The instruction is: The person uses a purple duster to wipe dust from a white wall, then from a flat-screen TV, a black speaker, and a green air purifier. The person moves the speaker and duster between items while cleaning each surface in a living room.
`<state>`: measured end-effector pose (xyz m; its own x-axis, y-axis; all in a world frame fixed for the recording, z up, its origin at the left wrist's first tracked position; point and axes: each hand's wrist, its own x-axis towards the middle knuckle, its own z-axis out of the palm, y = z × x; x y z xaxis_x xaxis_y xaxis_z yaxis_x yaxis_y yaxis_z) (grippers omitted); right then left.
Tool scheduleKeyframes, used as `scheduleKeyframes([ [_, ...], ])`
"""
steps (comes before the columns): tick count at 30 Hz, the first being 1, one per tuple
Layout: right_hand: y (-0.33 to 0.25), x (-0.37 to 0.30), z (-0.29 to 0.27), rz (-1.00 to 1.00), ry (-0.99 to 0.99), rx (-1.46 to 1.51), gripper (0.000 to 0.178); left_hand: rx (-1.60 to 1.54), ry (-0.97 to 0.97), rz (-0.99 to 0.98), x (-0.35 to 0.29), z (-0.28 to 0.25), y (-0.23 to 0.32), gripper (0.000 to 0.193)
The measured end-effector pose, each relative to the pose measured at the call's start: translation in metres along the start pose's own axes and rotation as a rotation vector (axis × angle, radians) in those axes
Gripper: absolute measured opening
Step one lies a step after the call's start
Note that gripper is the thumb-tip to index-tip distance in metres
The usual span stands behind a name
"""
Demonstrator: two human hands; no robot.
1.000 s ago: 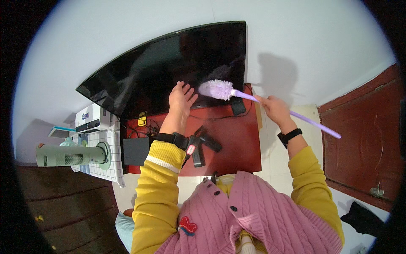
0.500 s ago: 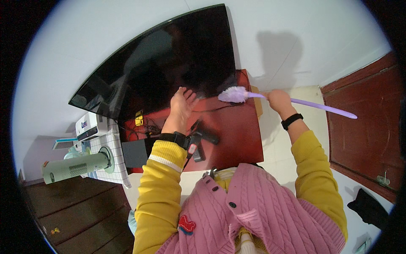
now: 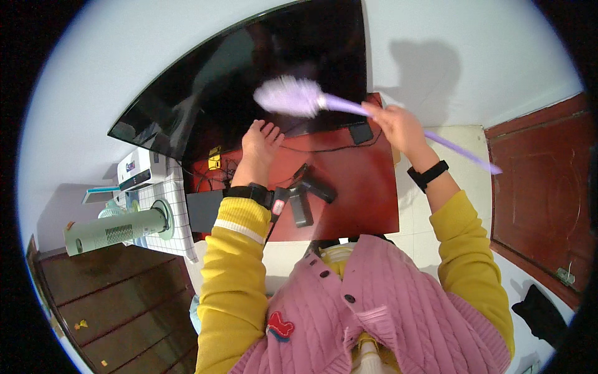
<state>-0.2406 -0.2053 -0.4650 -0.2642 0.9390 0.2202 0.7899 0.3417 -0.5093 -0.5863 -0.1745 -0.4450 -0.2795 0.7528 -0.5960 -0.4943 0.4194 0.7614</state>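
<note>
My right hand (image 3: 398,128) is closed round the handle of a purple duster (image 3: 289,97). Its fluffy head, slightly smeared by motion, is in front of the black screen of a large television (image 3: 224,81). The thin handle sticks out past my hand to the right. My left hand (image 3: 261,142) is held palm up near the screen's lower edge, fingers spread and holding nothing. Beneath it lies a red-brown glossy table (image 3: 358,193). Whether the duster touches the screen I cannot tell.
Several dark devices, one a black box (image 3: 301,206), lie on the table, with cables and a yellow item (image 3: 215,158) behind. At left, a checked cloth (image 3: 177,221) carries a white printer-like machine (image 3: 142,169) and a pale green cylindrical appliance (image 3: 118,230). A red-brown door (image 3: 542,193) stands right.
My right hand has raised the duster, whose head has moved left and up from the table's back edge to before the screen. My left hand stays open. The whole view has shifted slightly.
</note>
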Motion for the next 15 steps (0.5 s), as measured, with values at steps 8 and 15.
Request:
scheduleKeyframes([
  [8, -0.067, 0.035, 0.022, -0.052, -0.112, -0.298, 0.039, -0.085, -0.055, 0.061, 0.019, -0.039, 0.070, 0.054],
  [15, -0.139, 0.076, 0.038, -0.037, 0.447, 0.255, 0.049, -0.172, -0.141, 0.063, 0.032, -0.104, 0.130, 0.058],
])
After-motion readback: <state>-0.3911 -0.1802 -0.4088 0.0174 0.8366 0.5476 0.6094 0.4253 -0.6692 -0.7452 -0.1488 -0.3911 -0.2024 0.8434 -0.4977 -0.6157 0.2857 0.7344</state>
